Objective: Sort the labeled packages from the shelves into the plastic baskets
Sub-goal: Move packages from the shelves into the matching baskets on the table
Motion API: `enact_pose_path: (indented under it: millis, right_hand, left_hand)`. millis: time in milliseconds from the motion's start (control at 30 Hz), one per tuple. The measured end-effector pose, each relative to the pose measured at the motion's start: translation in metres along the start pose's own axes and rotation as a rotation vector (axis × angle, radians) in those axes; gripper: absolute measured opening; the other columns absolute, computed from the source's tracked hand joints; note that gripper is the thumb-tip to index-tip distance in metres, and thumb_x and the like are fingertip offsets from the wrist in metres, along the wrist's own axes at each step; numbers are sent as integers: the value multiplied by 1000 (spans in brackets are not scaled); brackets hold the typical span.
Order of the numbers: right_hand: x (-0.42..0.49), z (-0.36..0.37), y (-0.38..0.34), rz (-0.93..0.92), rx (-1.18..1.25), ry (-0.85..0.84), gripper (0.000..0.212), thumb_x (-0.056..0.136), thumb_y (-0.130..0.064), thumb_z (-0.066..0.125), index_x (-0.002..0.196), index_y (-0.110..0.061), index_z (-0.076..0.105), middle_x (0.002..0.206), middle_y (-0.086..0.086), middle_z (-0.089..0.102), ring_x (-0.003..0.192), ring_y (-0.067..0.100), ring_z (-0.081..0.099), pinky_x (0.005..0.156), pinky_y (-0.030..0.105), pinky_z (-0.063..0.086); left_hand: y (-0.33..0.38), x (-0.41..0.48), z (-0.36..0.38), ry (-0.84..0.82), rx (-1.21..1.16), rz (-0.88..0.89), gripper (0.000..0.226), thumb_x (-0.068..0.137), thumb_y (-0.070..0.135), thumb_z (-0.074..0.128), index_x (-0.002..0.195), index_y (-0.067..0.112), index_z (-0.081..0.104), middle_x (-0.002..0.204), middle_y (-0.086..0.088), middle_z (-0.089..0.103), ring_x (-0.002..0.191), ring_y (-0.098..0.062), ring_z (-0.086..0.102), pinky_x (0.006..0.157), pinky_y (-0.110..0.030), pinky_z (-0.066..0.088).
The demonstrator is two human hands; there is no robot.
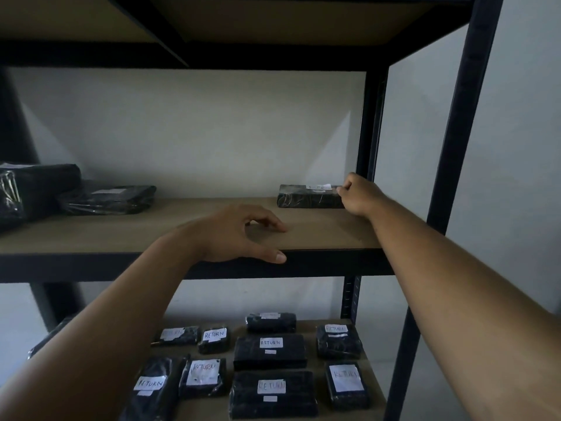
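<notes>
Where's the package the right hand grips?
Head view: the package lies at the right end of the middle shelf, by the rear post, its right end in the right hand.

Two arms of a person are in view, both bare from the picture's lower edge up to the wrist. The left forearm (121, 329) looks broad near the camera and narrows toward the wrist. The right forearm (440, 268) looks long and slim. The left hand (239, 235) shows its back and a thumb with a short-cut nail. Of the right hand (359, 192) only the back and the knuckles show.
</notes>
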State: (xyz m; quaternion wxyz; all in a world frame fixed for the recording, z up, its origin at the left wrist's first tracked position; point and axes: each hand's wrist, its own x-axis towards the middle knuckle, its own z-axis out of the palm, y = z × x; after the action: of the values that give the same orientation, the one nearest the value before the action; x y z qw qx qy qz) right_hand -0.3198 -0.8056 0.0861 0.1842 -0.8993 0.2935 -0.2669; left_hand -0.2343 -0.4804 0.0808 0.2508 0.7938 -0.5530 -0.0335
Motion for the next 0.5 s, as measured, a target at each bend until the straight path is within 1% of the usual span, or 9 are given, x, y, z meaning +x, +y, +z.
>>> enact_pose_path:
  millis: [67,100,133,167,233,300,333,400,500]
  right_hand:
    - [2,1,0,12,34,10,17,109,-33,49,110,-17,55,111,8,62,97,24,58,79,38,44]
    - [3,1,0,27,66,6,15,109,-33,50,111,-19,55,113,7,62,98,24,59,80,38,45]
    - [3,2,1,48,107,-6,15,108,-32,51,117,-21,55,116,6,62,101,24,59,82,38,47]
    - [3,1,1,66,149,-19,22,107,-31,53,127,-22,52,120,6,60,104,25,59,84,39,48]
    - [3,1,1,100,213,-18,50,102,-27,58,149,-22,40,129,8,55,107,27,61,87,39,50]
    - [3,0,0,109,242,14,70,96,-21,61,159,-22,31,140,10,48,105,26,61,85,36,51]
    - [2,0,0,109,255,31,74,94,-17,60,161,-21,29,142,9,43,100,23,60,82,34,51]
    - [-1,-1,-1,103,266,58,71,93,-13,60,159,-22,35,143,10,35,88,15,53,75,27,49]
    - [-5,-3,-1,102,254,88,59,92,-13,64,146,-25,44,140,10,36,87,13,51,65,22,44]
  left_hand:
    - [-2,0,0,0,-4,10,66,62,81,86,122,60,67,132,33,61,127,9,52,116,-38,42]
    - [-2,0,0,1,-6,14,66,62,80,86,122,60,67,132,33,61,127,9,52,116,-38,42]
    - [-3,1,0,2,-11,17,66,63,80,86,122,60,67,132,33,61,126,10,52,115,-37,43]
    - [-3,1,0,2,-16,20,66,63,79,86,122,60,67,132,33,61,126,11,52,115,-37,43]
    - [-4,1,0,2,-16,28,66,63,79,86,123,60,67,132,33,61,126,11,51,113,-35,43]
    - [-4,1,0,-1,-14,32,66,64,79,86,124,59,67,133,33,60,126,11,51,110,-32,42]
    - [-4,1,0,-1,-12,34,66,64,79,86,124,60,67,133,33,60,126,11,50,109,-32,41]
    - [-5,2,0,-2,-1,44,66,65,79,85,125,59,66,133,33,59,126,12,50,106,-28,41]
    - [-5,2,0,4,-1,56,65,66,76,86,125,57,67,132,33,60,125,14,51,105,-25,40]
